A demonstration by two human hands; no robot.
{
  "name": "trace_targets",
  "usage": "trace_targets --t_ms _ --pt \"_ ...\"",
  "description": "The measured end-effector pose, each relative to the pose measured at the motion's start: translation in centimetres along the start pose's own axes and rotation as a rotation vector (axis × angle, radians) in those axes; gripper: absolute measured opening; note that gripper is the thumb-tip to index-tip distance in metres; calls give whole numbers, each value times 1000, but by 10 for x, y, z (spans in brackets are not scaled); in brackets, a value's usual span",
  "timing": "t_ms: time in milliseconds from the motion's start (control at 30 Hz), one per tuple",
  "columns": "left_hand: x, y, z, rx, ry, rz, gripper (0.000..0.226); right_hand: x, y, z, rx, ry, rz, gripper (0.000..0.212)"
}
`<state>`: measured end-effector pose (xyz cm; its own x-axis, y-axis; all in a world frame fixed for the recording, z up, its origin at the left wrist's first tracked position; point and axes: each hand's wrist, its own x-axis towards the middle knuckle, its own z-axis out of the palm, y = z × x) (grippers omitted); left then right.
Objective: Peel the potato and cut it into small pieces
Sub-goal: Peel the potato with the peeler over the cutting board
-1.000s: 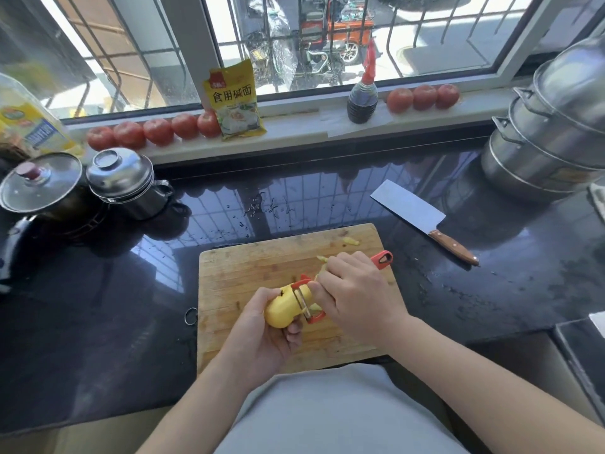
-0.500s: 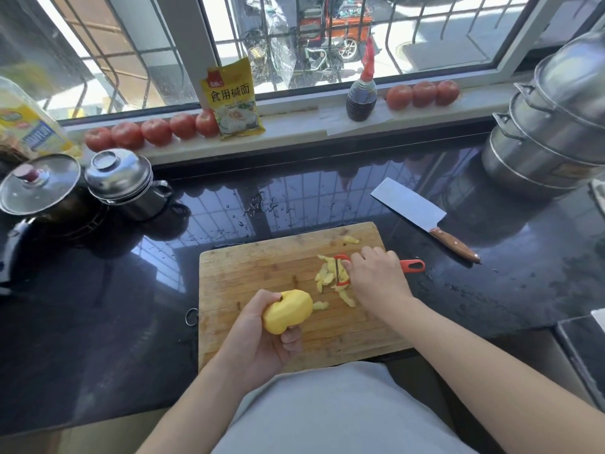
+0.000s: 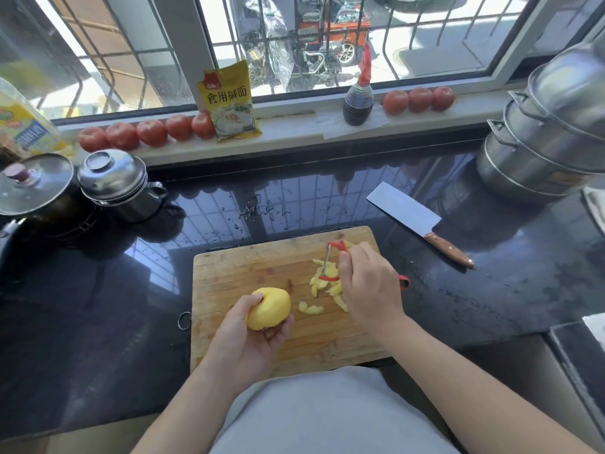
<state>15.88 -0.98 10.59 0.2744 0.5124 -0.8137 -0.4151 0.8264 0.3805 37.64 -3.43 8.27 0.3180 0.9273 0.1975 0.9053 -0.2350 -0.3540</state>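
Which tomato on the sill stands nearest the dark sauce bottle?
The leftmost tomato of the right-hand trio, just right of the dark sauce bottle; the left row lies beyond the yellow packet.

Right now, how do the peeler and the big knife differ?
The peeler is small with red parts and is held in the right hand over the peelings on the cutting board. The knife is far larger, has a broad blade and a wooden handle, and lies untouched on the black counter beside the board. Both have metal blades.
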Motion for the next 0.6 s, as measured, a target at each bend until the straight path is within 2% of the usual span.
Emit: trace_targets --t_ms 67,100,133,233,267,300,400,433,500,600 --pt "0 -1 -2 23 4 1 43 -11 9 12 -232 -336 21 15" --pt "0 -1 -3 42 8 2 43 -15 14 16 -288 -419 72 12" --pt "-1 0 -4 60 11 2 42 -19 15 15 -276 -400 96 13" --pt "-1 1 -8 88 9 11 39 -26 17 15 -93 -98 104 30" --pt "-1 0 -9 87 9 9 39 -26 16 13 -5 -56 113 31" --pt "-1 0 -9 81 3 1 39 -28 16 16 19 -40 71 32" --pt "1 -3 -9 78 -9 -26 42 -29 21 25 -161 -365 132 36" --pt "1 -4 -9 88 -11 -32 42 -29 23 25 -183 -426 156 36" --pt "4 -4 -9 137 -3 -31 41 -33 16 19 -125 -335 98 35" --pt "5 -7 -7 182 57 2 37 -34 -3 4 23 -113 -157 34"
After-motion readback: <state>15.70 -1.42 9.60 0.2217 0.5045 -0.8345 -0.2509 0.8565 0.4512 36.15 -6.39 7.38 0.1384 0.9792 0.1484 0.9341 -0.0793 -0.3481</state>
